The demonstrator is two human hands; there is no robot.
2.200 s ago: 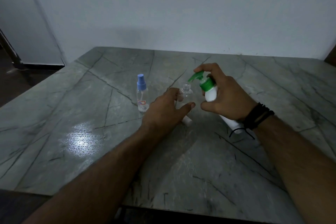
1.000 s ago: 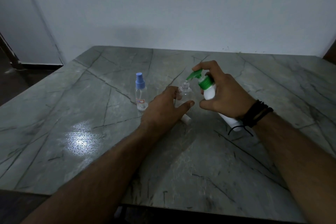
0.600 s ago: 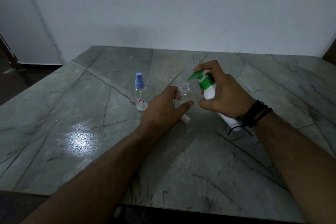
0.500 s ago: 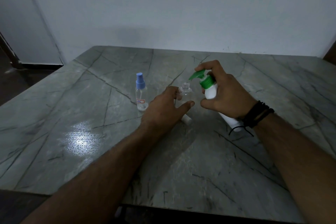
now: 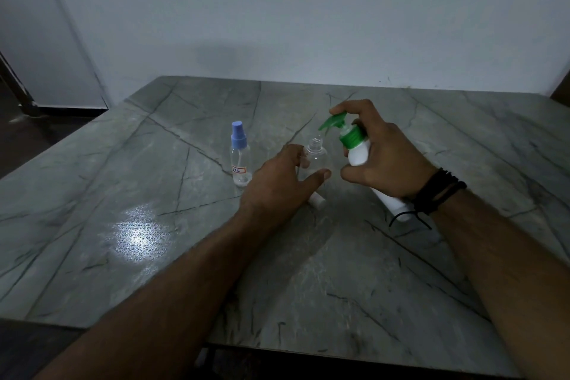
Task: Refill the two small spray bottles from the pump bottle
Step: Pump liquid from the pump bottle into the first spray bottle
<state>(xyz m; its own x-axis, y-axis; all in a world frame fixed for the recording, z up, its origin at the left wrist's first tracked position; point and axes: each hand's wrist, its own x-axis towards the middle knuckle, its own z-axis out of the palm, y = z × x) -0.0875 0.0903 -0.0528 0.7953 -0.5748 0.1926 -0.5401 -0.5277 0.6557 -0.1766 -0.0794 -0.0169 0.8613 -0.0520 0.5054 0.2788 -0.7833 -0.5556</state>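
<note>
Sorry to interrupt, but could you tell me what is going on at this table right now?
A person is refilling small spray bottles from a pump bottle. The right hand grips the white pump bottle, tilted, with a finger on its green pump head, whose nozzle points at the mouth of the open clear bottle. The left hand steadies that bottle on the marble table. A small white part, perhaps its removed cap, lies by the left hand. The second spray bottle, capped in blue, stands further left, untouched.

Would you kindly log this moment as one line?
right hand: tilts pump bottle | left hand: steadies open bottle
</note>
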